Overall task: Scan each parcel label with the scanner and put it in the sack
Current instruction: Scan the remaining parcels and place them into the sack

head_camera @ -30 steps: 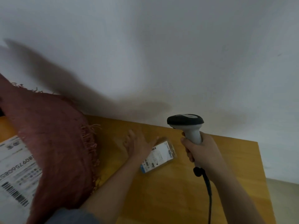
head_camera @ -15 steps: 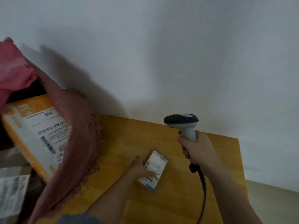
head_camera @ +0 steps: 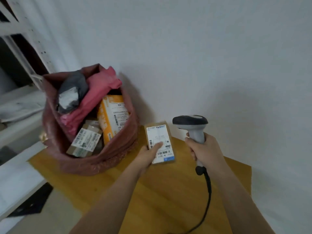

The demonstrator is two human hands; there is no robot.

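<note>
Parcel (head_camera: pixel 159 143) had come up off the wooden table (head_camera: pixel 160 191) since a moment before. The left hand (head_camera: pixel 148 155) gripped it, thumb on its label, right beside the open sack (head_camera: pixel 91 159). The right hand (head_camera: pixel 203 147) was closed around the scanner (head_camera: pixel 191 125). It looked ready to go in.

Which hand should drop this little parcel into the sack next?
Left. The left hand already holds the small parcel beside the open sack; the right hand is gripping the scanner.
</note>
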